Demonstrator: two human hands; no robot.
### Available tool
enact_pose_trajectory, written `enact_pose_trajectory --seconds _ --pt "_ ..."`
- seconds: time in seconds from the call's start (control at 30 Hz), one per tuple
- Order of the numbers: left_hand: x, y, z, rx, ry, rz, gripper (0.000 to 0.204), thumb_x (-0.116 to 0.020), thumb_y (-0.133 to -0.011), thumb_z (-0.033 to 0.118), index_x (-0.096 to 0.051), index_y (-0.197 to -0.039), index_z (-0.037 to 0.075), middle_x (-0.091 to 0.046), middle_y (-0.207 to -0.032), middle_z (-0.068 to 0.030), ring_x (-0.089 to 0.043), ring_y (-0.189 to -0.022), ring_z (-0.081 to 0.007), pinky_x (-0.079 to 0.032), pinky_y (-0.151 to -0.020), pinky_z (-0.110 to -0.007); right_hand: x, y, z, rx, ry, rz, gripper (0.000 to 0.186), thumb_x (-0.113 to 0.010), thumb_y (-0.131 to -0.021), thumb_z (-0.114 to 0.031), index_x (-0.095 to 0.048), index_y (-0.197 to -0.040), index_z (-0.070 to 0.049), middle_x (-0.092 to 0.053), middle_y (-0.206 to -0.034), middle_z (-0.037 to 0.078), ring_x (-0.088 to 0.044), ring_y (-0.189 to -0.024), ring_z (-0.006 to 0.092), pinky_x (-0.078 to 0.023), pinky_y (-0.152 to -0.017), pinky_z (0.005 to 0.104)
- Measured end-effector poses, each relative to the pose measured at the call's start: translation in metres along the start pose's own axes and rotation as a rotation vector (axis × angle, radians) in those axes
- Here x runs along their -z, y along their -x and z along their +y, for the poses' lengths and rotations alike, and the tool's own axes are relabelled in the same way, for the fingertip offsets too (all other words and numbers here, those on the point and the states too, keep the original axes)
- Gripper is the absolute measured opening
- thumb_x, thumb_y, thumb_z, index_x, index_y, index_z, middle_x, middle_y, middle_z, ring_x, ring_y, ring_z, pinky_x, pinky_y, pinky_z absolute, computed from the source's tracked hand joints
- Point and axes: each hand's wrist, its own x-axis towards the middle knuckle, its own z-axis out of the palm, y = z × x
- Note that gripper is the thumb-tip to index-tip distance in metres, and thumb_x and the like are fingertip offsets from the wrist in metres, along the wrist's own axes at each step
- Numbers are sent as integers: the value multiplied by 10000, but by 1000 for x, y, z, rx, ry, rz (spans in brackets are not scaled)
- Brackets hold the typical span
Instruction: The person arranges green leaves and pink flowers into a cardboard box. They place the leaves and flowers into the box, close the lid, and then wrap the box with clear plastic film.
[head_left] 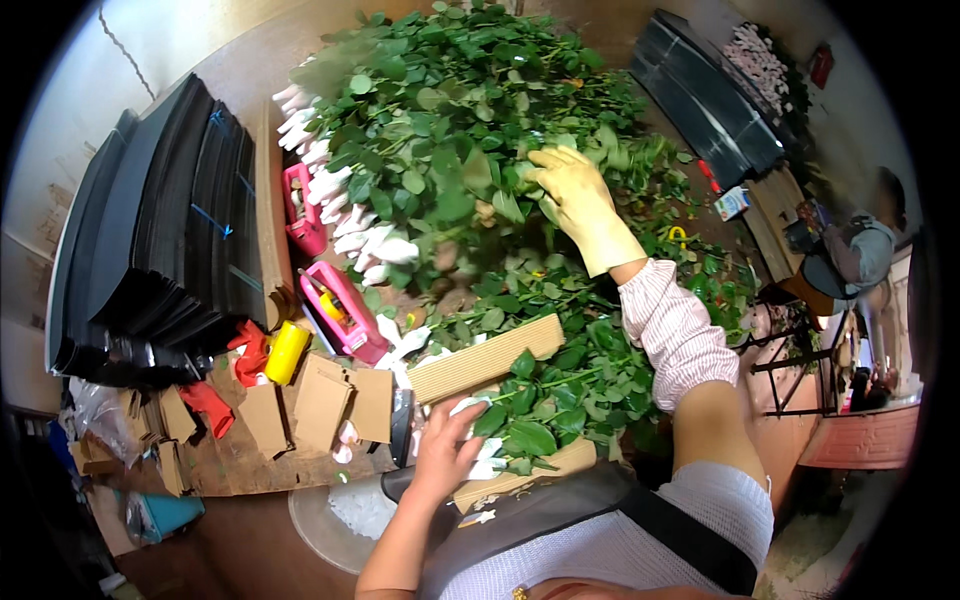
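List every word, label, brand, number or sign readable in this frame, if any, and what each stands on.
No text is clear enough to quote.
Blue-and-white box at the right: its markings are too small and blurred to read.
Red cylinder on the far wall: any label is too small to read.
Yellow roll and cardboard pieces: no legible text.
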Motion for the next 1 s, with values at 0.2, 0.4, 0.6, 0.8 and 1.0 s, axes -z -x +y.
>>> enact_pose_trajectory --seconds 0.2,0.4,0.6,0.8,1.0 --pt "-3 1 -14 -49 -3 34 514 -746 -811 0 -687 -1310 108 -604 -1334 -169 -616 -1222 -346 -504 -1024 -399 78 -1 3 -29 -17 28 174 -707 -816 -47 -759 -970 -110 -743 -997 128 -710 -875 335 -577 -772 422" --pt "-1 -5 -12 -84 -10 18 498 -702 -817 -32 -680 -1304 70 -596 -1341 -172 -614 -1244 -330 -492 -1057 -386 83 8 9 -109 115 -107 99 -749 -828 -150 -759 -926 -139 -715 -926 68 -707 -838 338 -575 -731 440" --pt "-8 -6 -10 -98 4 12 489 -702 -827 -10 -670 -1308 69 -597 -1338 -151 -612 -1236 -300 -489 -1047 -369 71 -9 29 -350 221 -358 277 -659 -854 -12 -766 -1090 -112 -765 -1113 93 -732 -973 324 -594 -827 415" --pt "-4 -1 -15 -74 12 54 632 -749 -832 65 -572 -1437 111 -592 -1357 -169 -603 -1249 -308 -494 -1032 -386 169 19 -63 89 58 113 425 -704 -767 90 -715 -1122 -143 -764 -1015 56 -735 -914 281 -602 -787 409" --pt "-23 -3 -45 -95 64 75 689 -776 -837 14 -496 -1464 60 -581 -1354 -164 -656 -1150 -269 -560 -953 -388 162 134 -105 -149 -172 -592 399 -787 -731 13 -758 -1096 -145 -760 -1148 50 -729 -1012 290 -596 -852 409"
